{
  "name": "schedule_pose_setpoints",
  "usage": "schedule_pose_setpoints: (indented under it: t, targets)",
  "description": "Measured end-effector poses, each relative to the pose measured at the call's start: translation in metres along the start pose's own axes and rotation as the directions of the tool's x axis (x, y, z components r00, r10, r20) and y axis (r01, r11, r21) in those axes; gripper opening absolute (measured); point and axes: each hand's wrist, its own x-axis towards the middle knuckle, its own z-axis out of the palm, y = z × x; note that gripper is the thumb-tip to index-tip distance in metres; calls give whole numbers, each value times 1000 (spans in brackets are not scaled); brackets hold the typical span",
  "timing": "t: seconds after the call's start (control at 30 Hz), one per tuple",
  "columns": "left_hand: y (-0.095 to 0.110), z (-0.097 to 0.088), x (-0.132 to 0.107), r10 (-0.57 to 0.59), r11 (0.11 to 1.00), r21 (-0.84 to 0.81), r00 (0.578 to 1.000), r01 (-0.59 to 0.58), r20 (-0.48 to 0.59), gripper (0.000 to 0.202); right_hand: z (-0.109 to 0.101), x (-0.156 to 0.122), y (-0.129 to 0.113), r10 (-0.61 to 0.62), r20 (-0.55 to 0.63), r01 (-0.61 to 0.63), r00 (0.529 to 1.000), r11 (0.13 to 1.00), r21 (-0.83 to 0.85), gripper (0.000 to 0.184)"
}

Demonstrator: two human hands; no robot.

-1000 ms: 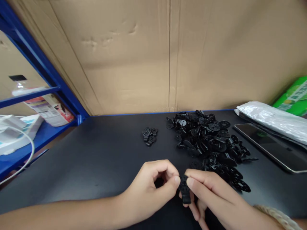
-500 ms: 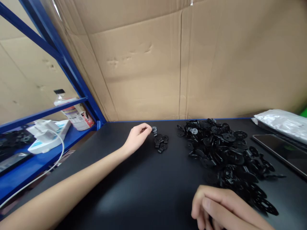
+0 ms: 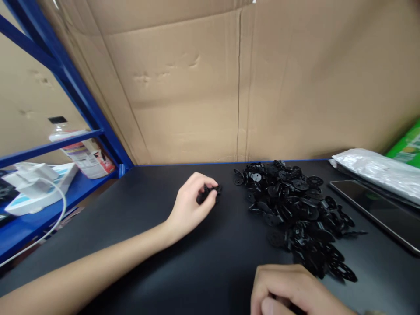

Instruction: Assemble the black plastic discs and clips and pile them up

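Note:
My left hand (image 3: pixel 192 205) reaches out over the black tabletop (image 3: pixel 138 245) and its fingers are curled around the small cluster of black plastic parts (image 3: pixel 211 191) at the middle of the table. To the right of it lies a big loose pile of black round perforated plastic parts (image 3: pixel 292 210). My right hand (image 3: pixel 288 293) rests at the bottom edge of the view, fingers curled under, just in front of the near end of the pile. What it holds, if anything, is hidden.
A cardboard wall (image 3: pixel 229 87) backs the table. A blue shelf frame (image 3: pixel 65 83) stands at the left with a bottle (image 3: pixel 83 151), a white box and a cable. At the right lie a dark tablet (image 3: pixel 377 210), a clear plastic bag (image 3: pixel 377 173) and a green package (image 3: pixel 408 142).
One second ago both hands held a black part together near me. My left hand then went out to the small cluster and has now closed over it. My right hand sank to the bottom edge.

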Motion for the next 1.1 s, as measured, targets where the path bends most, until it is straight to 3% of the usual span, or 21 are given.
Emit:
schedule_pose_setpoints:
  t: [0.07, 0.17, 0.27, 0.37, 0.5, 0.7, 0.77, 0.83, 0.9, 1.0, 1.1]
  targets:
    - [22, 4, -12, 140, 988, -94, 975, -125, 171, 14, 2, 0, 6, -98, 7, 98, 995, 995, -23, 50]
    - [51, 9, -27, 294, 943, -274, 856, -188, 425, 24, 9, -2, 15, -295, 0, 294, 955, 953, -73, 52]
    - [66, 14, -33, 294, 941, -311, 769, -130, 568, 41, 16, -2, 20, -282, -19, 281, 959, 958, -54, 45]
    - [71, 17, -30, 233, 962, -263, 734, -77, 638, 48, 21, -1, 21, -252, -51, 252, 966, 968, 1, 31]
    - [70, 21, -29, 227, 959, -276, 744, -61, 628, 48, 23, 1, 21, -250, -61, 244, 966, 966, -89, 33]
    - [66, 28, -34, 215, 921, -390, 811, 18, 544, 42, 18, -1, 19, -405, 65, 403, 912, 852, -333, 56]
    - [65, 31, -34, 144, 888, -448, 864, 102, 483, 33, 17, -2, 19, -447, 69, 441, 892, 825, -354, 59]
    - [63, 33, -33, -1, 815, -528, 911, 240, 412, 16, 15, -2, 19, -480, 47, 470, 876, 827, -309, 56]
    - [59, 31, -32, -175, 678, -621, 906, 394, 384, 4, 12, -2, 18, -478, 21, 473, 878, 861, -185, 45]
    - [53, 24, -29, -290, 463, -722, 858, 514, 424, 10, 6, -1, 11, -317, -27, 318, 948, 948, 18, 23]
    - [50, 14, -26, -240, 401, -752, 852, 524, 466, 13, 2, 0, 3, -11, -99, 26, 995, 988, 152, 14]
